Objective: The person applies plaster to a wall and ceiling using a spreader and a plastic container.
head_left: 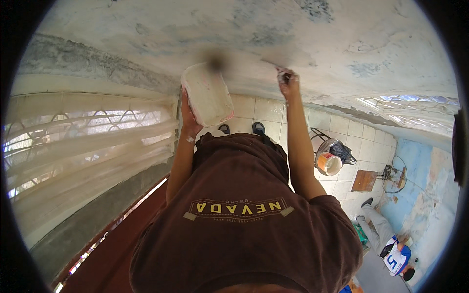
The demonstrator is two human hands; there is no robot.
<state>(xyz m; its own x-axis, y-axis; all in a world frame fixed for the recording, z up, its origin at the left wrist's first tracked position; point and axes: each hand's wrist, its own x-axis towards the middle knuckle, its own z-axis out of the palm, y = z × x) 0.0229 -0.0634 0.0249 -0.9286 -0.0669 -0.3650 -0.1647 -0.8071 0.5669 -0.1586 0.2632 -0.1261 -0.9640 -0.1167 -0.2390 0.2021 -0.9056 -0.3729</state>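
Note:
My left hand (188, 113) grips a white rectangular tub (210, 95) by its side. The tub is tilted, and its inside and rim are smeared with pale paste. My right hand (288, 82) is closed around a putty knife (271, 62), whose thin blade meets the patchy wall (332, 63) in front of me. White smears mark the fingers of my right hand. Grey-blue stains show through the wall's whitish coating. A dark blurred spot hides part of the wall by the tub's upper edge.
Sheer curtains (93, 127) hang over a window at left. On the tiled floor (268, 110), a stool (320, 139) bears a bucket (332, 165) and a black bag (343, 152). A coiled cable (404, 176) hangs by the blue wall. Another person (391, 249) is at lower right.

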